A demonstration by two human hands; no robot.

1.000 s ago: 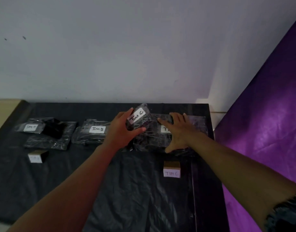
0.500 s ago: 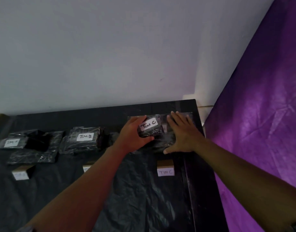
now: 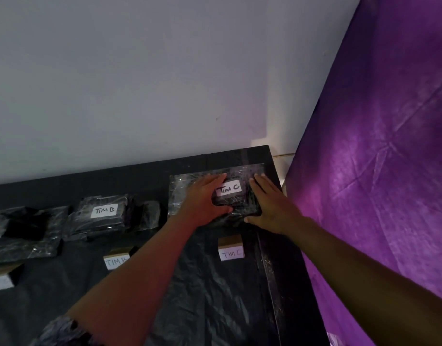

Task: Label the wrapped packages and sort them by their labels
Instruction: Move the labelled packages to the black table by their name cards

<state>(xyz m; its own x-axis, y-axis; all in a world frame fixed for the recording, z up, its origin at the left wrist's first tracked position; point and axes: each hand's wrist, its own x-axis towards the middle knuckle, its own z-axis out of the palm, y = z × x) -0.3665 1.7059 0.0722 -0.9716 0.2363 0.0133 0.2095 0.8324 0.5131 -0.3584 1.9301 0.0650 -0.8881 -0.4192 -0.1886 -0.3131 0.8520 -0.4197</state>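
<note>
Packages wrapped in black plastic lie in a row along the far edge of your worktop (image 3: pixel 215 295), which is covered with dark crinkled sheeting. The package marked "TIM C" (image 3: pixel 236 204) sits at about 1 o'clock from the centre of the view, resting on top of a larger flat wrapped package (image 3: pixel 182 188) near the far right corner. Your left hand (image 3: pixel 205 199) presses on it from the 9 o'clock side, fingers spread flat over its far left edge and thumb curled against its near edge, so that grip is clamped on the package. Your right hand (image 3: pixel 269 203) lies at its 3 o'clock side, fingers straight and together, palm flat against the package's right end; its grip is apart, not closed around anything. At 6 o'clock from this package stands a small cardboard marker reading "TIM C" (image 3: pixel 231 248). Toward 9 o'clock from your hands lies the package labelled "TIM B" (image 3: pixel 103 216), with its own cardboard marker (image 3: pixel 116 259) at its 6 o'clock, partly hidden by your left forearm. Further out at 9 o'clock another wrapped bundle (image 3: pixel 22 231) reaches the left edge of the view; its label is cut off. A third marker (image 3: pixel 1 279) stands below it, its writing too blurred to read. A purple cloth (image 3: pixel 377 171) hangs at 3 o'clock beside the worktop.
</note>
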